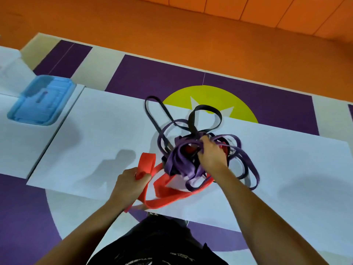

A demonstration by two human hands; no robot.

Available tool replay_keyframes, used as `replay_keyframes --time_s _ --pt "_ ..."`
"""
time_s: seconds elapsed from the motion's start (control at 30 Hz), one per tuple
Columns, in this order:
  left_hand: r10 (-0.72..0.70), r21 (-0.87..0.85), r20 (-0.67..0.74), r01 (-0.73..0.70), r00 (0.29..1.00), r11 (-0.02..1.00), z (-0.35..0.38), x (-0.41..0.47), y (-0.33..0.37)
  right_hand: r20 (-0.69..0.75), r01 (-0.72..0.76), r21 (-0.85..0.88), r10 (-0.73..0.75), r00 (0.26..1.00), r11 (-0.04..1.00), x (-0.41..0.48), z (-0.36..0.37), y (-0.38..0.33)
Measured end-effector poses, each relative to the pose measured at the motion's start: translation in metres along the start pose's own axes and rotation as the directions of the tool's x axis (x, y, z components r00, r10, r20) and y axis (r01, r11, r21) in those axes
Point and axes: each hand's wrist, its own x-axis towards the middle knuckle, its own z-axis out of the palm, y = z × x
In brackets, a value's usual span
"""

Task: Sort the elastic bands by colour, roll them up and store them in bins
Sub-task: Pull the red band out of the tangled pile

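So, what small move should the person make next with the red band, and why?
Probably pull the red band out toward the body with the left hand, while the right hand holds the purple bands back: the red band passes under them, so it is not free yet.

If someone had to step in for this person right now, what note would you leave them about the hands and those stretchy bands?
Left hand: grips the wide red elastic band, which runs on under the heap.
Right hand: grips the purple elastic bands in the tangled heap on the white sheet.
Thin black elastic bands loop out at the heap's far side.
Light-blue plastic container: far left, apart from the heap.
Done: nothing sorted, rolled or stored yet.
Left: free red, separate purple and black, roll each, bin them.
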Motion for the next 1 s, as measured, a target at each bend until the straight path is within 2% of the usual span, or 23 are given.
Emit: replay_keyframes --time_s 0.07,0.17,0.3,0.4,0.43,0.5,0.57,0.63,0.7,0.77,0.83,0.93,1.0 --pt "-0.028 -0.011 -0.008 0.028 1.0 1.0 -0.005 0.003 0.006 -0.094 -0.098 0.092 0.106 0.99 0.991 0.006 -0.017 0.013" --pt "-0.09 -0.153 0.076 0.101 0.993 0.983 -0.01 0.003 0.012 -0.038 -0.217 0.232 0.232 0.972 0.948 0.012 -0.03 0.025" --pt "-0.066 -0.304 0.302 0.162 0.951 0.939 -0.016 -0.007 0.031 0.162 -0.215 0.396 0.163 0.973 0.893 0.013 -0.03 0.02" --pt "0.016 -0.361 0.395 0.139 0.918 0.922 -0.021 -0.015 0.052 0.207 -0.2 0.484 0.11 0.972 0.852 0.008 -0.026 0.012" --pt "0.043 -0.384 0.408 0.129 0.912 0.914 -0.023 -0.017 0.059 0.177 -0.176 0.479 0.102 0.979 0.86 0.005 -0.026 0.011" --pt "0.073 -0.434 0.429 0.135 0.9 0.891 -0.026 -0.02 0.073 0.031 -0.058 0.438 0.049 0.998 0.897 -0.01 -0.031 0.003" --pt "0.093 -0.495 0.473 0.178 0.876 0.85 -0.029 -0.024 0.086 -0.066 0.05 0.503 -0.019 0.998 0.863 -0.031 -0.035 -0.008" --pt "0.097 -0.562 0.528 0.261 0.844 0.785 -0.033 -0.026 0.1 0.055 0.04 0.649 -0.098 0.994 0.759 -0.054 -0.039 -0.026" --pt "0.127 -0.621 0.562 0.315 0.818 0.717 -0.037 -0.03 0.115 0.236 -0.051 0.751 -0.195 0.952 0.658 -0.075 -0.045 -0.046" --pt "0.196 -0.69 0.564 0.328 0.802 0.645 -0.042 -0.036 0.131 0.413 -0.186 0.777 -0.264 0.872 0.601 -0.094 -0.063 -0.061" --pt "0.232 -0.733 0.547 0.327 0.804 0.596 -0.048 -0.037 0.143 0.496 -0.28 0.774 -0.27 0.825 0.567 -0.102 -0.069 -0.061" --pt "0.244 -0.764 0.5 0.29 0.831 0.577 -0.055 -0.03 0.154 0.582 -0.342 0.696 -0.217 0.784 0.631 -0.104 -0.067 -0.054" --pt "0.248 -0.798 0.47 0.288 0.847 0.529 -0.057 -0.025 0.159 0.613 -0.367 0.653 -0.178 0.77 0.663 -0.101 -0.055 -0.046"
